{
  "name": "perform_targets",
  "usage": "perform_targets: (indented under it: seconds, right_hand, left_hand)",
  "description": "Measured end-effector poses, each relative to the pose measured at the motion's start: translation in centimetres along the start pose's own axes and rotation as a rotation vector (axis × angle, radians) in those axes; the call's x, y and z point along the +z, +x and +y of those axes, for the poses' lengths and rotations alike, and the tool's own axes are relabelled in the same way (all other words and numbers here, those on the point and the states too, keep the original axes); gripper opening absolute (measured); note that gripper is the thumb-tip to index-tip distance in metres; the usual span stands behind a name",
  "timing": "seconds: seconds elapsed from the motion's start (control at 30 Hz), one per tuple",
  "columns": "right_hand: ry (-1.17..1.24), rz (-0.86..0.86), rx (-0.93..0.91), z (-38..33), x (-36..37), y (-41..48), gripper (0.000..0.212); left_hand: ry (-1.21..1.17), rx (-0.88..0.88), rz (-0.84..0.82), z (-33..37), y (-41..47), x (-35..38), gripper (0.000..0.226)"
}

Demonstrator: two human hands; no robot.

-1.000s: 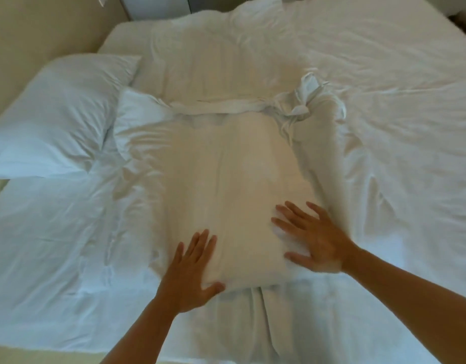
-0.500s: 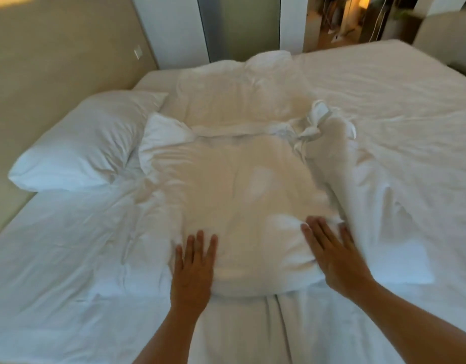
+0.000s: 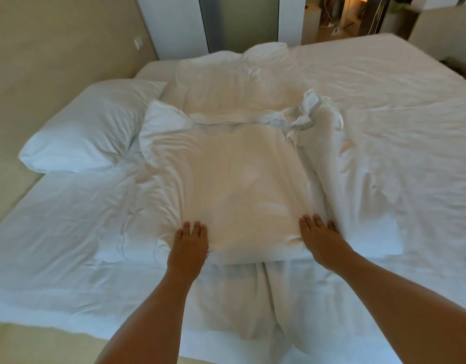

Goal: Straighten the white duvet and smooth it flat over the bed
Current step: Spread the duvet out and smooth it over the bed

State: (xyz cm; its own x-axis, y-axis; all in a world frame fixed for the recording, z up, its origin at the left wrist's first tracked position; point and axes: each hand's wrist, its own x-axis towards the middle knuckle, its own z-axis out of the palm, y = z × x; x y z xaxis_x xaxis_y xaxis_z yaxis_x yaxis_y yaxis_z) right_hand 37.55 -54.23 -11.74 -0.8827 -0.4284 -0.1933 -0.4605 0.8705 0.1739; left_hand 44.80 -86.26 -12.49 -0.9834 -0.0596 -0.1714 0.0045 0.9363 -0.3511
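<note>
Bed (image 3: 399,74) w/ duvet (image 3: 226,174) bunched; left hand (image 3: 189,245) & right hand (image 3: 321,241), both flat, slid to its near edge. Smoothing barely begun.

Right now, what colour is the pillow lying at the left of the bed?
The pillow is plain white, no pattern, best seen in the head view.

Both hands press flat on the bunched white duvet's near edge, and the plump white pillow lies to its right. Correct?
No. The head view shows the plump white pillow left of the bunched white duvet; left hand and right hand do press it.
</note>
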Motion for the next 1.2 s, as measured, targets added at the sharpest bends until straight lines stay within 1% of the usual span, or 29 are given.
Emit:
perform_targets:
  seconds: [0.03,0.13,0.2,0.23,0.27,0.3,0.33,0.37,0.4,0.43,0.5,0.53,0.57,0.6,0.63,0.7,0.77,0.83,0.87,0.97,1.03,1.07,1.13,1.2]
  right_hand:
    - [-0.001,-0.034,-0.004,-0.1,-0.4,-0.6,0.059]
    - [-0.05,-0.04,-0.01,-0.3,-1.3,-2.2,0.058]
    - [-0.049,-0.05,0.006,-0.7,-2.1,-3.5,0.06]
    - [-0.056,-0.048,0.022,-1.2,-2.4,-4.3,0.062]
    - [-0.055,0.005,0.018,-1.9,-2.6,-5.2,0.065]
    - [-0.047,0.022,0.027,-2.7,-2.6,-6.2,0.072]
    - [-0.057,-0.012,0.023,-3.4,-2.3,-7.4,0.077]
    - [-0.038,0.03,0.009,-3.9,-1.3,-8.3,0.077]
    - [-0.014,0.036,-0.001,-4.5,-0.4,-9.2,0.075]
    - [-0.028,0.05,-0.004,-5.0,0.5,-10.2,0.075]
    - [0.006,0.031,0.018,-6.5,-0.6,-12.9,0.076]
    - [-0.022,-0.007,0.047,-7.5,-1.8,-14.3,0.077]
    - [-0.08,-0.06,0.032,-8.4,-3.4,-15.8,0.076]
    - [-0.055,-0.034,0.009,-9.2,-4.0,-17.0,0.071]
    - [-0.079,-0.017,-0.011,-9.7,-4.2,-18.1,0.063]
    - [-0.056,-0.102,0.01,-10.7,-5.0,-19.9,0.058]
    - [-0.058,-0.096,0.016,-11.9,-5.2,-21.6,0.057]
    - [-0.058,-0.155,0.03,-13.2,-5.0,-23.6,0.058]
    - [-0.066,-0.155,0.039,-13.6,-4.7,-24.3,0.059]
    - [-0.063,-0.172,0.055,-14.5,-4.3,-26.2,0.063]
    - [-0.066,-0.17,0.053,-14.8,-4.1,-27.4,0.061]
    - [-0.064,-0.164,0.056,-14.9,-3.8,-28.1,0.059]
    - [-0.056,-0.164,0.063,-15.1,-3.3,-29.3,0.057]
    - [-0.03,-0.165,0.06,-15.3,-2.7,-30.5,0.059]
  left_hand:
    - [0.008,0.008,-0.004,-0.1,-0.6,-0.4,0.077]
    - [-0.021,0.002,0.018,-0.7,-2.1,-1.2,0.073]
    - [-0.019,-0.003,0.048,-1.1,-3.6,-2.3,0.064]
    - [-0.037,0.016,0.086,-1.1,-4.4,-2.5,0.061]
    - [-0.036,0.023,0.098,-1.2,-5.5,-2.2,0.059]
    - [-0.043,0.021,0.076,-1.4,-6.9,-1.8,0.058]
    - [-0.06,0.019,0.054,-1.6,-8.3,-1.3,0.058]
    - [-0.079,0.016,0.044,-1.7,-9.7,-1.0,0.058]
    - [-0.101,0.015,0.034,-1.8,-11.2,-0.7,0.058]
    - [-0.105,0.02,0.066,-2.0,-12.5,-0.4,0.058]
    - [-0.069,0.055,0.097,-2.5,-14.8,-0.3,0.059]
    - [-0.032,0.067,0.068,-2.7,-16.0,-0.5,0.06]
    - [-0.003,0.073,0.053,-3.0,-16.8,-0.7,0.061]
    - [0.021,0.085,0.06,-3.3,-17.8,-0.8,0.061]
    - [0.025,0.094,0.065,-3.7,-18.8,-1.0,0.06]
    - [0.011,0.092,0.062,-4.2,-20.7,-1.1,0.056]
    - [0.018,0.085,0.075,-4.6,-22.7,-0.7,0.054]
    - [0.022,0.097,0.056,-4.5,-24.9,-0.4,0.053]
    - [0.019,0.094,0.058,-4.4,-25.7,-0.1,0.054]
    - [-0.018,0.096,0.081,-4.2,-27.7,0.4,0.056]
    - [-0.03,0.095,0.135,-3.9,-28.9,1.0,0.055]
    - [-0.028,0.094,0.136,-3.7,-29.5,1.2,0.054]
    - [-0.015,0.087,0.084,-3.3,-30.8,1.4,0.054]
    - [-0.037,0.075,0.104,-3.0,-32.0,1.1,0.053]
